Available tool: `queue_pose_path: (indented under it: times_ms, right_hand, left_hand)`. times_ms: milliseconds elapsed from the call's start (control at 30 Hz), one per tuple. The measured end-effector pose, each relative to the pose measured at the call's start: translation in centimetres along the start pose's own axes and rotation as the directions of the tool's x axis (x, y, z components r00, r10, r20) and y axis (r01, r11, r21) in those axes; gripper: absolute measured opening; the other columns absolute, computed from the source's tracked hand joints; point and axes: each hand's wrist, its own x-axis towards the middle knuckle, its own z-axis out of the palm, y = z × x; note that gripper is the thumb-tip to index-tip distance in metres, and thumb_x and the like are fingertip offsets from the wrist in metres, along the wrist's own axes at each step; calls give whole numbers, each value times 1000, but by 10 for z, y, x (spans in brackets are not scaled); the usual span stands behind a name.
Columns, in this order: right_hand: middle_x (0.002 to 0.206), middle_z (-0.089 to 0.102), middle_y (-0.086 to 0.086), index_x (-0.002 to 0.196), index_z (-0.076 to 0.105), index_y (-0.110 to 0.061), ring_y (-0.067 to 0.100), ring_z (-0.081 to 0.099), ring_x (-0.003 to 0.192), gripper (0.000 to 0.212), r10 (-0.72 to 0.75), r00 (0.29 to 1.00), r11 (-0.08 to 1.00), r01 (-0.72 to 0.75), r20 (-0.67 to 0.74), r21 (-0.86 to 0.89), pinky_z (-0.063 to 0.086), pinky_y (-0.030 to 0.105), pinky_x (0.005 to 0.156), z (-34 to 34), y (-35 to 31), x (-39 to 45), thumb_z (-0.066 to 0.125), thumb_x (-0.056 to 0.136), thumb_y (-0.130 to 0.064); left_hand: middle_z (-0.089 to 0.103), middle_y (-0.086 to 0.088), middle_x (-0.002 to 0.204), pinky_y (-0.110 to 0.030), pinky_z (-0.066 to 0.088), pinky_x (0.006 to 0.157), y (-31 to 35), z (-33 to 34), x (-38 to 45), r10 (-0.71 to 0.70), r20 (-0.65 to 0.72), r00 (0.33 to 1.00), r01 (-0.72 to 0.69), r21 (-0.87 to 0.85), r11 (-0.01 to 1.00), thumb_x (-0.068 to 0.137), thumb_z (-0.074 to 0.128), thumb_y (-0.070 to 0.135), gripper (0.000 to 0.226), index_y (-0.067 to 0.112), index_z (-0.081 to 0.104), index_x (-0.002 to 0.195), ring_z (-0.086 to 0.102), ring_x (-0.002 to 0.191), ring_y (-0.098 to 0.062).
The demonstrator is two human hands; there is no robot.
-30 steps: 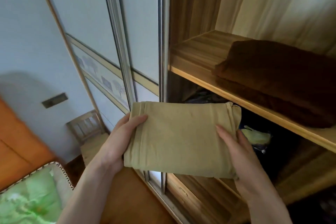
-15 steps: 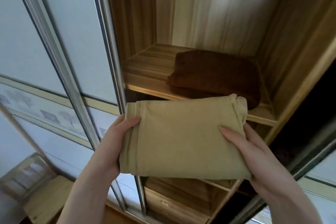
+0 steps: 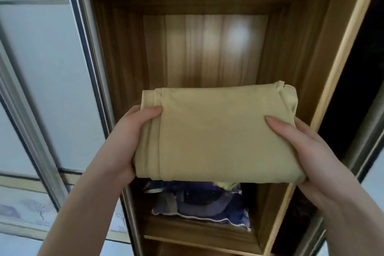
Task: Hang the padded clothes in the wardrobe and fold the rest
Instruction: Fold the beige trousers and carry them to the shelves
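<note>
1. I hold a folded tan garment (image 3: 216, 137) up in front of the open wardrobe (image 3: 324, 81), level with the wooden compartment whose back panel catches a patch of light.
2. My left hand (image 3: 133, 141) grips the garment's left edge: the thumb lies across the top of the fabric, pointing right, and the other fingers are curled underneath, out of sight.
3. My right hand (image 3: 307, 151) grips the right edge the same way, its thumb stretched over the top surface toward the middle and the palm cupping the lower right corner from below.
4. The garment is a flat, thick rectangle with a doubled band of fabric running down its left side and a bunched, gathered corner at the upper right.
5. It rests only on my two hands; I cannot tell whether its far edge touches the shelf behind it, because the fabric hides that edge.
6. Below the garment, in the lower compartment, lies a dark blue bundle of clothes (image 3: 203, 206) with a pale trim along its front.
7. To the left stands the pale sliding door (image 3: 43, 68) with its metal frame, just beside my left forearm.
</note>
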Motion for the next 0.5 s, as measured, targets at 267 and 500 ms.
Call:
queue_pose_path:
  times_ms: [267, 500]
  right_hand:
    - [112, 79, 1, 131, 64, -24, 19, 76, 100, 44, -70, 996, 997, 70, -54, -14, 60, 32, 74, -3, -26, 68, 67, 90, -39]
    - [102, 80, 2, 125, 66, -23, 21, 77, 93, 34, 30, 988, 999, -35, -151, -28, 58, 35, 73, -8, -8, 117, 70, 94, -36]
  left_hand:
    - [78, -3, 112, -44, 59, 81, 32, 30, 67, 43, 80, 996, -42, -12, 999, 96, 67, 40, 42, 24, 63, 134, 75, 102, -27]
    - [77, -9, 115, -49, 60, 90, 13, 43, 123, -55, 130, 990, 55, 7, 998, 97, 66, 39, 38, 19, 66, 129, 73, 106, -32]
